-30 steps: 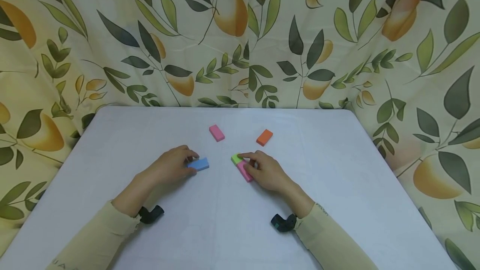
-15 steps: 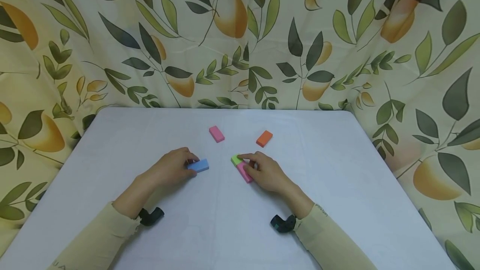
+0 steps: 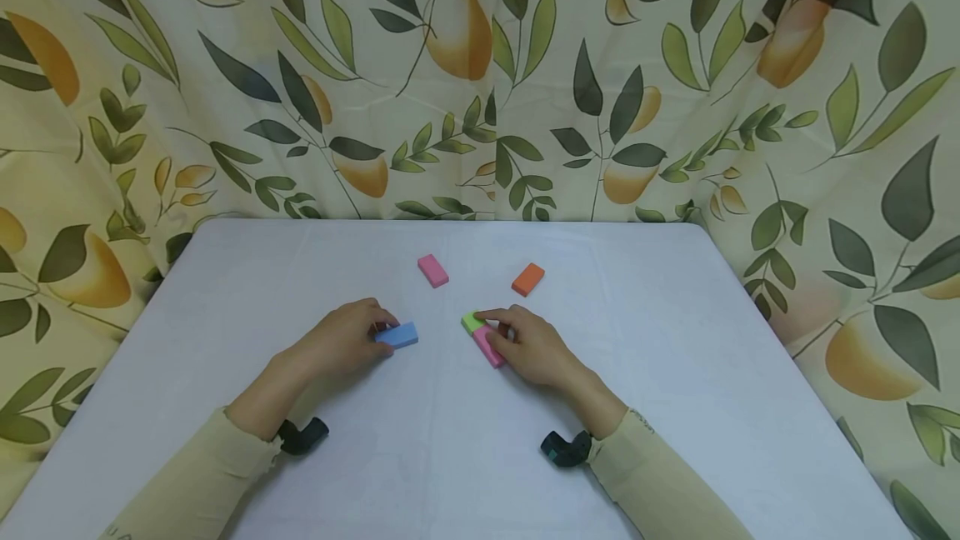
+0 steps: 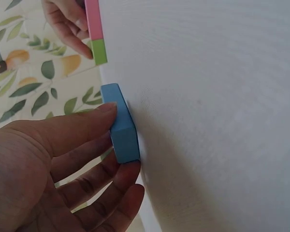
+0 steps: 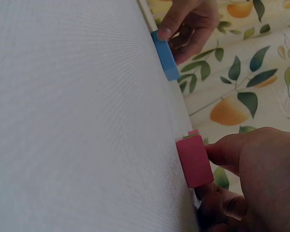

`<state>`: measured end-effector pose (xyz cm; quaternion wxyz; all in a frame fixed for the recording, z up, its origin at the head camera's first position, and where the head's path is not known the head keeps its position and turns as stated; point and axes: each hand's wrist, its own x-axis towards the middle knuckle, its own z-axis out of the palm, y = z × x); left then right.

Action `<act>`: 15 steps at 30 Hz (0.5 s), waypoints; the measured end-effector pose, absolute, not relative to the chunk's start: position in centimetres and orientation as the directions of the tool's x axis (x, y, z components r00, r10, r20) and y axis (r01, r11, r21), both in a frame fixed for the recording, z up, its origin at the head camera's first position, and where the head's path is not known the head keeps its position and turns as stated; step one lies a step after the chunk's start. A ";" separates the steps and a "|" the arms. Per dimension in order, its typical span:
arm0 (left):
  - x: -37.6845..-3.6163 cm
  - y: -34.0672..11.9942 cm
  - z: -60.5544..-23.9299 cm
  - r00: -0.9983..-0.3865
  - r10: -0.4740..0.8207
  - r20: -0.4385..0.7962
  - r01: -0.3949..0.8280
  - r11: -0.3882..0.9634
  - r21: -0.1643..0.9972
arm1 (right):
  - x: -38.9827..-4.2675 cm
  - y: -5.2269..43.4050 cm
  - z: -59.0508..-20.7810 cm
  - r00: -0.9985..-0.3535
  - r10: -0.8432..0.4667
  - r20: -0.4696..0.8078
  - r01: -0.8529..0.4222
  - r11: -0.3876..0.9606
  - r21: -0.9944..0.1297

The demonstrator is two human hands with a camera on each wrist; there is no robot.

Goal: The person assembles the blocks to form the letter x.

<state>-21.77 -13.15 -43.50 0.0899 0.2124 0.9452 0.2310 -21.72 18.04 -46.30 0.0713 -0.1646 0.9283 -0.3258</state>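
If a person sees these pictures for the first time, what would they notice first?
Most likely the blue block in the left hand, set off against the white table. Next may come the green-and-pink strip that the right hand holds, with a pink block and an orange block farther back. Behind the table, the leafy patterned curtain stands out too.

Clock directions run, in the head view, from the gap between the blue block and lime block. Open surface stretches out at 6, flanked by wrist cameras at 8 and 4. The far pink block obstructs 12, the orange block 2; a passage lies between, at 1. The left hand bars 9; the right hand, 3.
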 end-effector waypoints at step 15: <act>-21.7 -12.8 -43.5 -0.889 0.452 -0.072 0.368 0.800 0.474 | -21.5 18.2 -46.4 -0.936 -0.352 -0.015 -0.268 0.738 -0.619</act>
